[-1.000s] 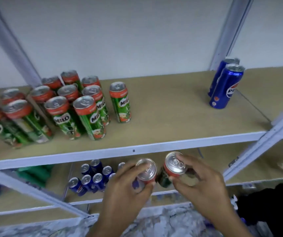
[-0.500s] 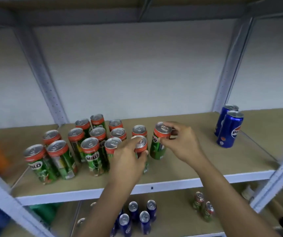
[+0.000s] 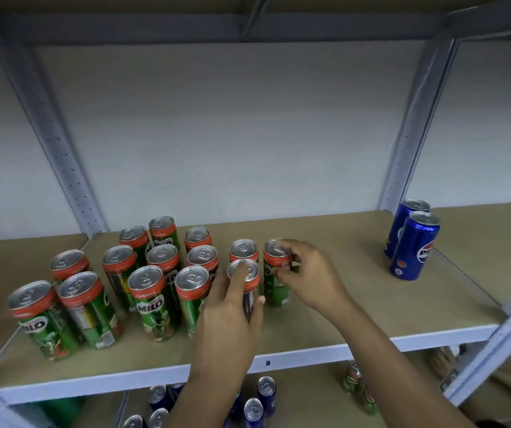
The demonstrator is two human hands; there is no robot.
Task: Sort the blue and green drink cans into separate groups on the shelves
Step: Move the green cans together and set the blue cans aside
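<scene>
Left hand [image 3: 232,307] grips MILO can [image 3: 245,282] — blue cans [image 3: 415,245] read Pepsi.

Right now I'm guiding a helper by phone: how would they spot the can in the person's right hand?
Look at the upper shelf, where green cans cluster on the left. At that cluster's right edge, two hands each hold a can. The right hand holds the green can farthest right, nearest the two blue cans, fingers pinching its red rim.
</scene>
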